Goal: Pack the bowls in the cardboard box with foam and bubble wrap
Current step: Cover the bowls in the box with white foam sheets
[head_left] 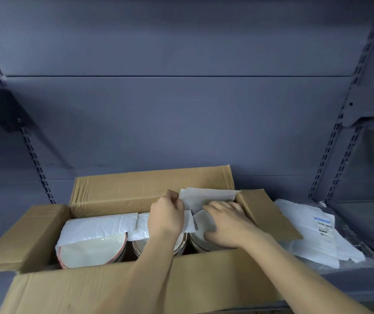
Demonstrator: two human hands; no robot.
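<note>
Right of the cardboard box [122, 288], loose foam sheets [306, 243].

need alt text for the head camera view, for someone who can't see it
Two hands reach into an open cardboard box of bowls: the left hand pinches a white foam sheet while the right hand rests on the rightmost bowl. Two more bowl stacks sit to the left, partly under foam, and white packing sheets lie right of the box.

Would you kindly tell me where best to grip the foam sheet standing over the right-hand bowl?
Probably pinch the foam sheet at its free upper-left corner, coming from the left, where the left hand already holds it; its right side is tucked behind the right hand.
</note>
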